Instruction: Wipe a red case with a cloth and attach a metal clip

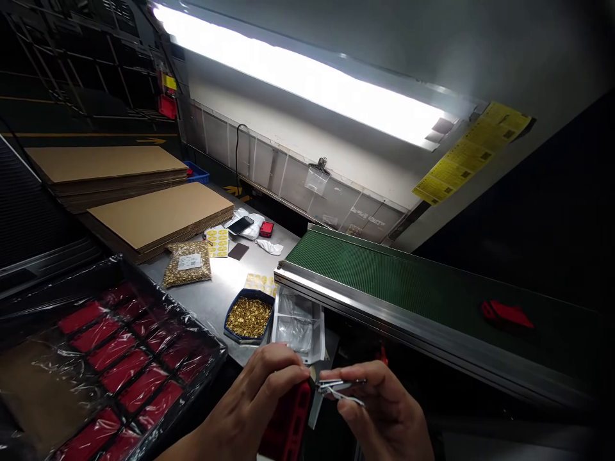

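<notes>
- Your left hand (254, 400) sat lowest in view, fingers curled around a red case (287, 426), thumb and forefinger pressed together at its top edge.
- Your right hand (384, 413) was just beside it, fingertips pinching a small metal clipper (342, 388) whose tip met the top of the case; whether it had gone in at all, you could not tell from this dim view.
- By that, you were mid-way through one piece: case in hand, clipper not yet seated.
- Left of you, a black tray (202, 333) lined with plastic film held rows of red cases (113, 349), which looked like work on hand, done or waiting.
- Ahead on the steel table (225, 285) stood a blue dish of small gold parts (248, 317), a sealed bag of gold parts (187, 262) and a clear plastic bag (298, 323), all well apart from your hands.
- On the green conveyor (408, 282) to your right lay one red item (508, 315), probably a finished piece sent on.
- Much seemed left, judging by the full tray.
</notes>
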The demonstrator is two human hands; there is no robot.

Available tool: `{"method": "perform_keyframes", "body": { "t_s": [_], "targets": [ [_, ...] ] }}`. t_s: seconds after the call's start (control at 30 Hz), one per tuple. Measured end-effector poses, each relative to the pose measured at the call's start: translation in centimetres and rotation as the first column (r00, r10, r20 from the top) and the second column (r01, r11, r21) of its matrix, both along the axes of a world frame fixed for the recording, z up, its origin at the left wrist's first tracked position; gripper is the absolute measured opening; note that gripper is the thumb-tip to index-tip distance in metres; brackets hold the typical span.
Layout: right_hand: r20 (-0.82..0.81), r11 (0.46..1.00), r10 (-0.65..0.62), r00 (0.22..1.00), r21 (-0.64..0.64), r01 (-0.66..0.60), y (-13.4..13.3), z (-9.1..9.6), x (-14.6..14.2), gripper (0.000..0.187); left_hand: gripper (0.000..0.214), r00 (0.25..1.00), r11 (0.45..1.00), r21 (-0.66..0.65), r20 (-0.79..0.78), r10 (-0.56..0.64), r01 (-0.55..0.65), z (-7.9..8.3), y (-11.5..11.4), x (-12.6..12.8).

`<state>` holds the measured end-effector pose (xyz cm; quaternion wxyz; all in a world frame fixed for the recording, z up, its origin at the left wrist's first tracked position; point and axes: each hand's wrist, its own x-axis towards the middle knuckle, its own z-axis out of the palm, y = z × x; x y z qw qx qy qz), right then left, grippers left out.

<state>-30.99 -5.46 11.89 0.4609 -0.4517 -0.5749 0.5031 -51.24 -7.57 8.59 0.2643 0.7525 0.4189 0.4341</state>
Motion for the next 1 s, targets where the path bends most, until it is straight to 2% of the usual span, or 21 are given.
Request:
{"method": "perform_keyframes", "body": {
  "t_s": [0.23, 0.4, 0.53, 0.67, 0.87, 1.0],
  "targets": [
    [-0.048, 1.000, -0.022, 0.999, -0.001, 0.022, -0.2, 0.0, -0.5, 0.018, 0.079, 1.000, 1.000, -0.010, -0.009, 0.000, 0.000, 0.1, -0.2, 0.0],
    [0.041, 0.990, -0.118, 0.992, 0.082, 0.115, -0.1, 0.3, -0.3, 0.014, 0.074, 0.999, 0.999, -0.001, -0.026, -0.032, 0.032, 0.3, 0.0, -0.2],
    [0.130, 0.987, -0.003, 0.991, 0.157, -0.018, 0.4, 0.6, 0.2, 0.016, 0.077, 0.993, 0.997, 0.000, -0.083, -0.079, 0.080, 0.6, 0.4, -0.6],
    [0.263, 0.955, 0.067, 0.963, 0.263, -0.138, 0.9, 0.8, 0.7, 0.020, 0.081, 0.989, 0.996, 0.001, -0.117, -0.093, 0.094, 0.9, 0.5, -0.8],
    [0.316, 0.927, 0.127, 0.940, 0.300, -0.226, 1.3, 1.1, 0.9, 0.028, 0.090, 0.987, 0.996, 0.025, -0.142, -0.079, 0.083, 0.9, 0.3, -0.8],
    [0.325, 0.920, 0.120, 0.938, 0.319, -0.229, 1.2, 1.1, 0.6, 0.030, 0.088, 0.987, 0.995, 0.055, -0.140, -0.074, 0.082, 0.9, 0.2, -0.9]
  ]
}}
